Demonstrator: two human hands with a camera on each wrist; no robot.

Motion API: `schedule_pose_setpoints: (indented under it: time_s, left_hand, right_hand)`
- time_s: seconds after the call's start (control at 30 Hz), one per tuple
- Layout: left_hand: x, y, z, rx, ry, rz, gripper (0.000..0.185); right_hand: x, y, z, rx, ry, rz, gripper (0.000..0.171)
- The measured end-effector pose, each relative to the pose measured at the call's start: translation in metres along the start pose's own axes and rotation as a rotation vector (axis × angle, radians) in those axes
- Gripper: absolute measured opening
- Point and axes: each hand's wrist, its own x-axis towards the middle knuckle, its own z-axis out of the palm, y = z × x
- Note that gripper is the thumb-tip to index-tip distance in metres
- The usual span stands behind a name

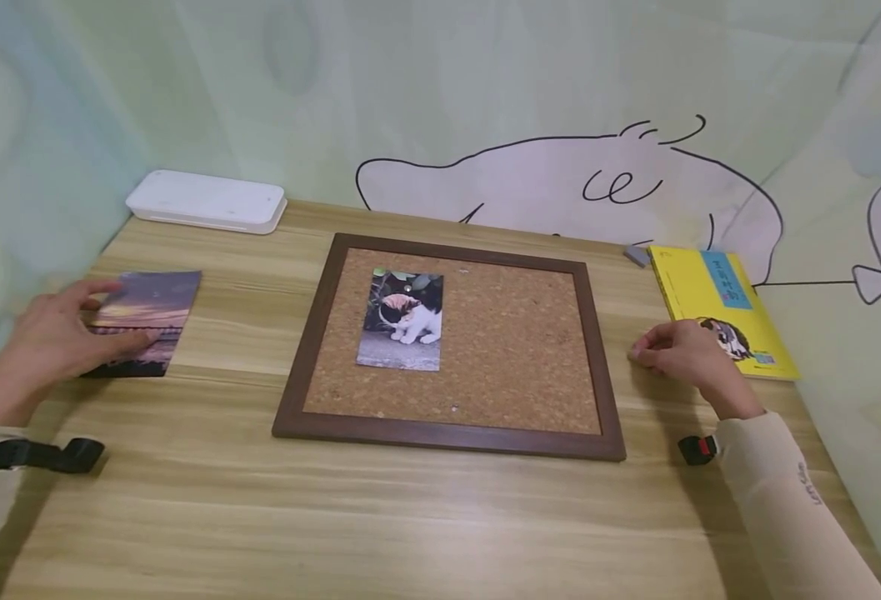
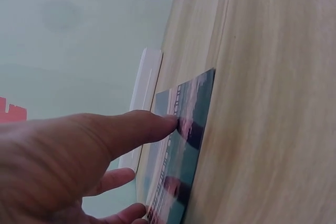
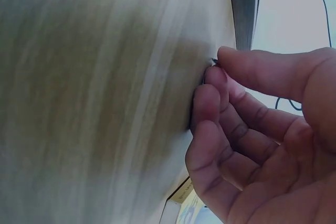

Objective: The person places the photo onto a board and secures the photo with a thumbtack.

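My left hand [image 1: 65, 337] is over a sunset photo [image 1: 151, 300] at the table's left. In the left wrist view its thumb touches the photo, and the other fingers spread near the far edge. Between the thumb and index fingertip of my right hand [image 1: 680, 354] is a small pin [image 3: 214, 61], mostly hidden, with just a thin dark tip showing. That hand is low over the table, right of a brown-framed cork board [image 1: 523, 350]. A cat photo [image 1: 402, 329] hangs on the board's left half, with a small pin [image 1: 407, 288] near its top.
A white case [image 1: 207, 200] lies at the back left against the wall. Beside my right hand is a yellow book [image 1: 688, 287], with a small grey block [image 1: 637, 256] at its back corner. Small shiny spots show on the cork near the top and bottom of the frame.
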Motion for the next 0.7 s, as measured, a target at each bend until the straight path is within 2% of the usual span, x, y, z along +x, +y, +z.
schedule_pose_setpoints:
  time_s: [0.23,0.4,0.47,0.7]
  left_hand:
    - [0.001,-0.006,0.001,-0.03,0.012,-0.038,0.084]
    - [-0.001,-0.015,0.003,-0.185,0.011,-0.119,0.082]
    - [-0.003,-0.019,0.003,-0.254,0.005,-0.156,0.077]
    - [0.0,-0.022,0.002,-0.278,0.031,-0.261,0.049]
  right_hand:
    - [0.0,0.003,0.002,-0.017,0.011,-0.016,0.031]
    - [-0.002,0.004,0.004,-0.005,0.012,-0.035,0.029]
    - [-0.003,0.005,0.004,-0.008,0.019,-0.049,0.028]
    - [-0.006,0.004,0.002,0.016,0.037,-0.058,0.027]
